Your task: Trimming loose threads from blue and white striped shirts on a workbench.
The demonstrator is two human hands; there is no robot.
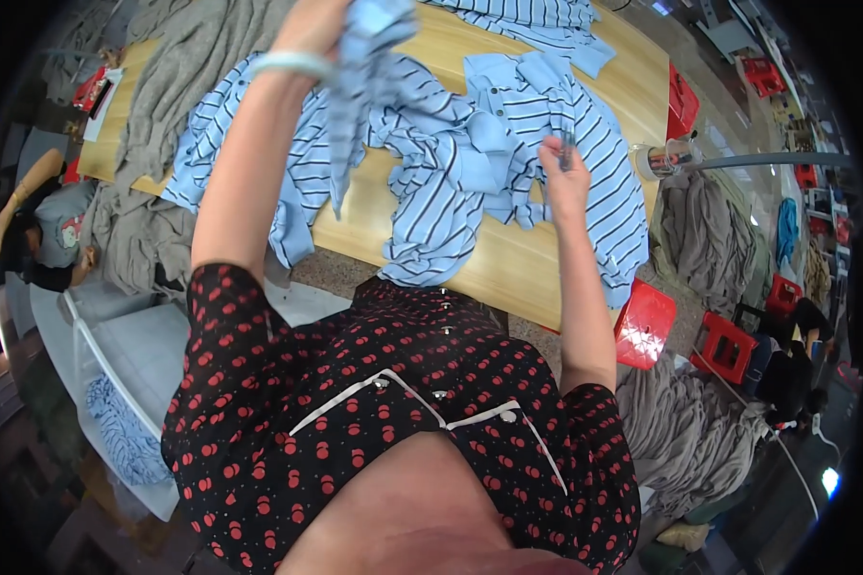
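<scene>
At the top edge, my left hand (314,23) is partly cut off by the picture. Its fingers are closed on a light blue shirt with dark stripes (364,72), which hangs down blurred by motion. Further right, my right hand (568,180) pinches a small slim shiny tool (567,151), too small to name for sure. Beneath that hand lies another striped shirt (599,182), buttons and collar showing. A crumpled striped shirt (431,211) rests between my hands and reaches the near table edge. More striped cloth (302,144) spreads under my left forearm.
The wooden table (345,230) carries grey cloth (177,86) at its left and more striped shirts (537,24) at the far side. A clear container (662,159) sits at the right edge. Red stools (645,324) and grey cloth heaps (690,431) stand right. Another person (53,225) is at left.
</scene>
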